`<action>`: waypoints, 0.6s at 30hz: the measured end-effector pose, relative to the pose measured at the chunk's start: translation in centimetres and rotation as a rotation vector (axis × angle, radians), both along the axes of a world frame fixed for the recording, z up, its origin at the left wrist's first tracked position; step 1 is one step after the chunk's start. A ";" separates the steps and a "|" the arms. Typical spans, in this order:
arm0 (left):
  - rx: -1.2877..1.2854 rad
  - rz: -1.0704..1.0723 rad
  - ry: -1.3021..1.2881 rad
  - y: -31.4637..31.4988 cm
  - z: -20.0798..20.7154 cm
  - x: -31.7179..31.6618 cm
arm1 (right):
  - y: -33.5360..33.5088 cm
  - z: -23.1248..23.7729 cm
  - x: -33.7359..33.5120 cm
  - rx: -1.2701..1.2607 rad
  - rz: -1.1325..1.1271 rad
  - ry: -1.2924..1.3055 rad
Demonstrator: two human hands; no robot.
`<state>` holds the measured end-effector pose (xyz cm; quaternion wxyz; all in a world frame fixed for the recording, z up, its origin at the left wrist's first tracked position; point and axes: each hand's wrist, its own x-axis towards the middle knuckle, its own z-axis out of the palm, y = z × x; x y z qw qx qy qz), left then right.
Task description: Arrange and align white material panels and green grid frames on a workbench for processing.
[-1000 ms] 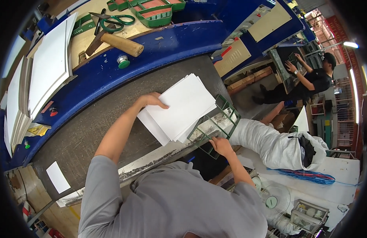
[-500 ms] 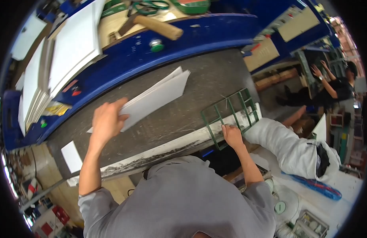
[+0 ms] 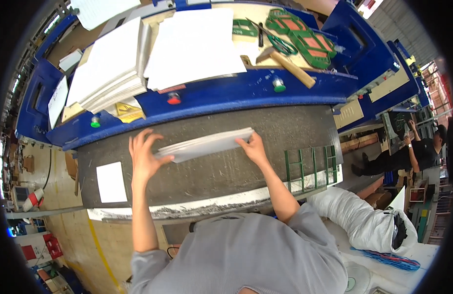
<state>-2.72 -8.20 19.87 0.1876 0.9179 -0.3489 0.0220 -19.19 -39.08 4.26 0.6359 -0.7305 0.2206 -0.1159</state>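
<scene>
A thin stack of white sheets [image 3: 207, 146] is held tilted on edge over the dark worktop [image 3: 226, 179]. My right hand [image 3: 254, 148] grips its right end, with the thumb on the near face. At the other end, my left hand [image 3: 145, 156] has its fingers spread, thumb and forefinger to either side of the sheets' corner; whether the thumb touches is hard to tell. To the right of my right forearm, a green barred frame [image 3: 302, 169] lies at the worktop's near edge. One loose white sheet [image 3: 112, 182] rests left of my left hand.
Beyond the worktop, a blue machine edge [image 3: 212, 93] carries push buttons. Tall piles of white sheets [image 3: 197, 44], a hammer [image 3: 295, 71], scissors [image 3: 280, 45] and green cutting forms [image 3: 305, 41] lie on it. A white wrapped bundle [image 3: 354, 215] sits at right. Another person [image 3: 417, 152] works far right.
My right hand has let go of the green frame and taken hold of the sheets' right end. The left hand's fingers have spread. The view has turned and shifted.
</scene>
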 end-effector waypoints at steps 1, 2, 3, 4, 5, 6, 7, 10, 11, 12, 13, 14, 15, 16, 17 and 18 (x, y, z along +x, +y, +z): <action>-0.016 0.002 -0.021 1.9 -2.5 0.6 | 0.6 0.1 0.8 -0.016 0.002 -0.021; -0.571 0.047 0.234 3.9 -5.2 0.8 | 1.6 0.2 1.2 -0.001 -0.035 -0.080; -1.124 0.068 0.509 5.0 -7.3 0.8 | 2.3 0.1 1.1 0.011 -0.088 -0.128; -1.160 0.066 0.572 4.6 -8.3 0.3 | 2.7 0.2 1.2 0.050 -0.079 -0.190; -1.192 0.066 0.635 3.6 -8.9 -0.8 | 3.7 0.1 1.4 0.037 -0.090 -0.195; -1.167 0.032 0.693 2.4 -9.5 -1.5 | 4.7 0.0 1.7 -0.052 -0.093 -0.221; -1.141 -0.004 0.746 1.6 -10.0 -1.7 | 5.3 0.2 1.9 -0.141 -0.095 -0.251; -0.963 0.100 0.727 1.3 -11.6 -1.2 | 5.3 0.3 1.1 -0.061 -0.182 -0.207; -0.877 0.101 0.756 1.7 -11.4 -1.0 | 6.1 0.3 1.1 -0.134 -0.268 -0.176; -0.851 0.023 0.778 2.3 -11.3 0.0 | 6.3 0.5 1.1 -0.148 -0.285 -0.203; -0.859 0.004 0.759 3.8 -10.6 1.5 | 7.1 1.7 1.2 -0.086 -0.298 -0.191; -0.818 -0.081 0.783 5.4 -8.8 3.3 | 7.9 3.5 1.1 -0.028 -0.314 -0.181; -0.775 -0.165 0.802 5.9 -6.7 4.5 | 8.8 5.4 1.1 -0.161 -0.366 -0.225; -0.566 -0.249 0.523 5.5 -4.1 4.9 | 10.0 8.1 0.6 -0.221 -0.356 -0.155; -0.358 -0.319 0.240 4.7 -1.4 5.2 | 10.9 11.0 0.2 -0.280 -0.348 -0.083; -0.375 -0.419 0.183 2.5 1.3 3.5 | 11.2 13.5 0.0 -0.294 -0.364 -0.101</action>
